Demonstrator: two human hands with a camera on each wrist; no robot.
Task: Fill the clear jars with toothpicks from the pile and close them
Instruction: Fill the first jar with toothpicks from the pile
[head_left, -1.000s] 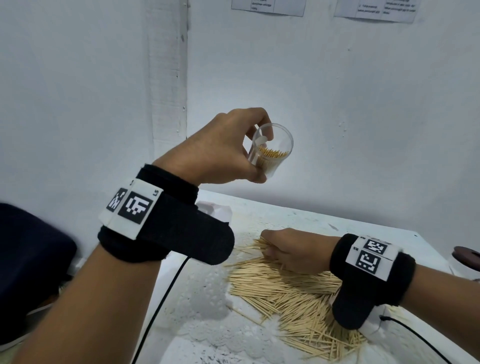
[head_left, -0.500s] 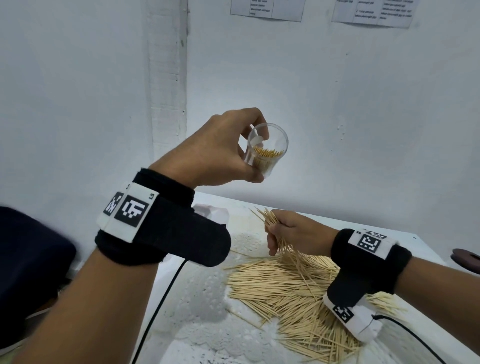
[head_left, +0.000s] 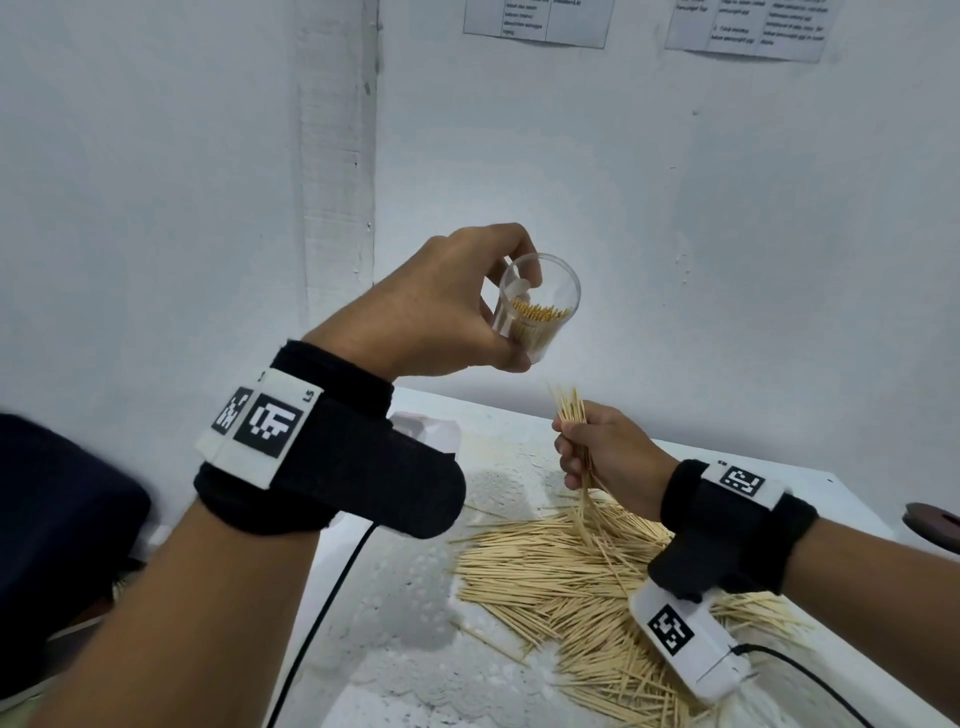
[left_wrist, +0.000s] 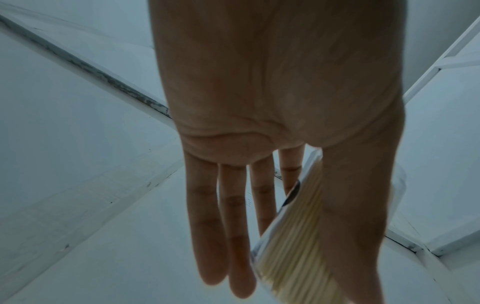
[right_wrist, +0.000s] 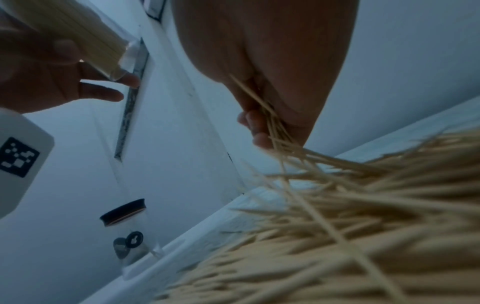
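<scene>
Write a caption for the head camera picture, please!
Left hand holds an open jar; right hand lifts toothpicks from the pile.

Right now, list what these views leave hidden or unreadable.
- Wall papers: head view, cut by the top edge, print too small to read.
- Dark round object: head view, cut by the right edge.
- Clear jar bottom: covered by the left hand.
- Second jar contents: right wrist view, dim, blurred.
- Toothpick pile: blurred, uncountable.

The left hand (left_wrist: 280, 98) holds a toothpick-filled clear jar (left_wrist: 293, 236), 3 fingers (left_wrist: 207, 236) hanging straight.
</scene>
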